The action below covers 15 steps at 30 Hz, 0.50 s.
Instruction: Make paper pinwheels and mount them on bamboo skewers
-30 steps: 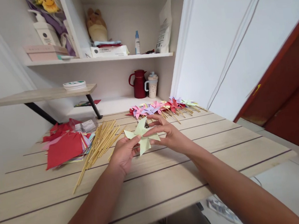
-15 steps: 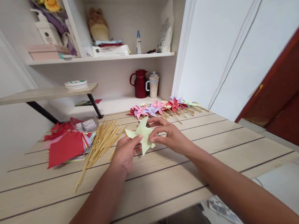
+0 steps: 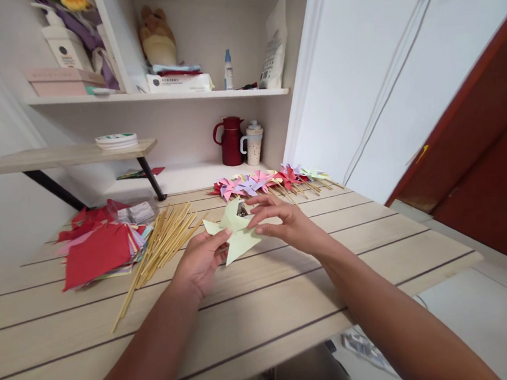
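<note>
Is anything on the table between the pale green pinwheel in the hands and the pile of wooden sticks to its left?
Nothing visible. The left hand and right hand hold the pale green pinwheel; only bare table shows between it and the wooden sticks.

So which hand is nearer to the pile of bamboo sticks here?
Left. The left hand sits just right of the bamboo sticks, gripping the pale green paper pinwheel. The right hand holds the pinwheel's far side, farther from the sticks.
</note>
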Each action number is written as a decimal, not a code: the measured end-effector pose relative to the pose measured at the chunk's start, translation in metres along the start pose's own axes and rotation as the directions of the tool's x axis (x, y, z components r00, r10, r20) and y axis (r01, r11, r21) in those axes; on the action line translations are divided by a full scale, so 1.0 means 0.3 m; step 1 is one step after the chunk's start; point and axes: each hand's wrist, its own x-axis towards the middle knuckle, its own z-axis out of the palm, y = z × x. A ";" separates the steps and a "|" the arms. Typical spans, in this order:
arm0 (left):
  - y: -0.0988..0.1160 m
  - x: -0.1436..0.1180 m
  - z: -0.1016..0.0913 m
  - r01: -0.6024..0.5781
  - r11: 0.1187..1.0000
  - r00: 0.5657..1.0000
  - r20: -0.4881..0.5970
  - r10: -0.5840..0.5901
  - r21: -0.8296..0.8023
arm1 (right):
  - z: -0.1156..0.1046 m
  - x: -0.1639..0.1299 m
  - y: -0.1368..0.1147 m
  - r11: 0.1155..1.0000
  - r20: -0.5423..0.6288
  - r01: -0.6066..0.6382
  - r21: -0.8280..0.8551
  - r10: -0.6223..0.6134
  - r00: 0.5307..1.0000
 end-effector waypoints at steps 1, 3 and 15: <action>-0.002 0.003 -0.002 0.009 1.000 1.000 0.016 -0.009 -0.006 | 0.001 0.000 0.005 1.000 0.015 -0.022 0.014 0.021 1.000; -0.004 0.008 -0.006 0.021 1.000 0.999 0.027 -0.021 -0.020 | 0.004 0.001 0.014 0.997 0.039 -0.063 0.053 0.061 0.997; 0.016 0.002 -0.008 0.113 0.993 0.987 0.116 -0.108 -0.039 | -0.003 -0.006 0.008 0.996 0.132 -0.033 0.084 0.021 0.991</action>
